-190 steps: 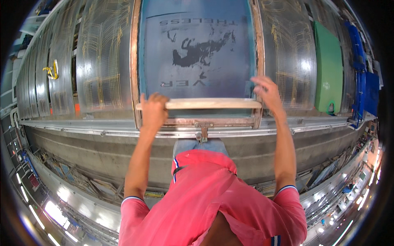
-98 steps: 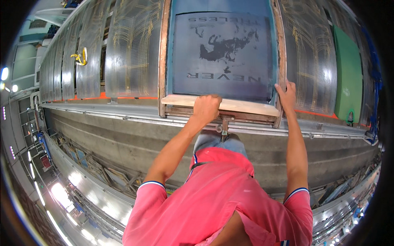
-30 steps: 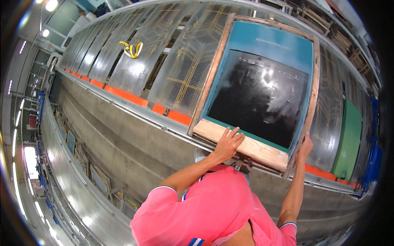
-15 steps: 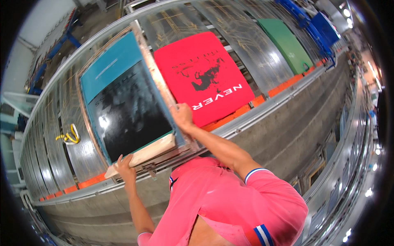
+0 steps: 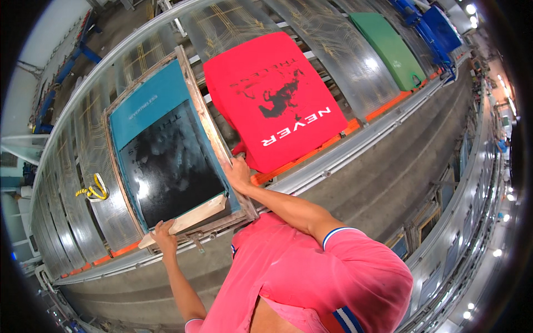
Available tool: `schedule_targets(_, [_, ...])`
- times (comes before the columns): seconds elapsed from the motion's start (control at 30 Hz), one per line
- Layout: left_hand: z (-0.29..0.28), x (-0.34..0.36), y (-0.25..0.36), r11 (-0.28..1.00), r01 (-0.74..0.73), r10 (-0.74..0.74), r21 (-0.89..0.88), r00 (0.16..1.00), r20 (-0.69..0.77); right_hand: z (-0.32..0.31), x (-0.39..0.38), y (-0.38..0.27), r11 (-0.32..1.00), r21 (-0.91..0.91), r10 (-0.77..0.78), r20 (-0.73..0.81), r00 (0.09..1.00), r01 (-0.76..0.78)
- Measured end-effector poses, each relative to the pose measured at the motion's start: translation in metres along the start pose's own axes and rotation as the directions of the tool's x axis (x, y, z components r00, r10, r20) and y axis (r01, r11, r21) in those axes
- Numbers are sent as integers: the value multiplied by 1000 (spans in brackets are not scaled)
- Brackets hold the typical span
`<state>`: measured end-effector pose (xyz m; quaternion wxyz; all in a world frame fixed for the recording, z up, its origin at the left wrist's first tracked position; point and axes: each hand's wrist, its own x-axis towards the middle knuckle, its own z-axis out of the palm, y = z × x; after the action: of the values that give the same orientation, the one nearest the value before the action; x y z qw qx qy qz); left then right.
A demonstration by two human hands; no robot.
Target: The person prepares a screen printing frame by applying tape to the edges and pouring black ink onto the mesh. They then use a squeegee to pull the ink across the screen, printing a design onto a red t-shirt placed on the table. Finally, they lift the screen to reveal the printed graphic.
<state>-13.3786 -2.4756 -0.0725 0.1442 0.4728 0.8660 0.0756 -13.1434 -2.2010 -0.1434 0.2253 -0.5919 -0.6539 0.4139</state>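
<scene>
A wooden-edged printing screen [image 5: 204,115] with teal mesh lies left of a red fabric piece [image 5: 252,72]. Wet black ink [image 5: 166,186] covers the mesh's nearer part. Along its near end rests a long pale wooden squeegee [image 5: 200,215]. My left hand [image 5: 165,238] is closed over the squeegee towards its left end; whether it also grips the frame is hidden. My right hand [image 5: 239,175] is closed round the screen's right rail near its front corner, beside the red fabric. White lettering and a patchy dark print show on the fabric.
Shiny transparent-topped boards [image 5: 344,55] line the long table, with orange strips [image 5: 383,107] at their near ends. A yellow-and-white loop [image 5: 99,188] lies to the left. Farther right are a green panel [image 5: 386,53] and blue machinery [image 5: 438,33]. A metal rail [image 5: 327,173] edges the table.
The screen, with both hands on it, has shifted nearer to me relative to the red fabric. More of a gap shows between its right rail and the fabric. My view has turned slightly.
</scene>
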Motion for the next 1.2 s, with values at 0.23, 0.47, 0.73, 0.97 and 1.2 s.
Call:
schedule_targets(0.23, [4,5,1,997,51,-56,57,994,92,-11,-1,31,996,54,-77,242,967,65])
schedule_targets(0.47, [-18,38,16,995,53,-67,89,983,172,-63,3,51,961,235,-217,312,925,146])
schedule_targets(0.73, [-19,40,19,983,118,-150,141,958,245,-238,27,165,956,-121,-276,-84,957,265])
schedule_targets(0.97, [-20,51,14,984,56,-106,171,949,297,-314,31,247,868,-484,-243,-221,945,110])
schedule_targets(1.2, [-17,53,8,988,-42,-6,150,953,304,-308,42,246,810,-586,-214,-252,944,27])
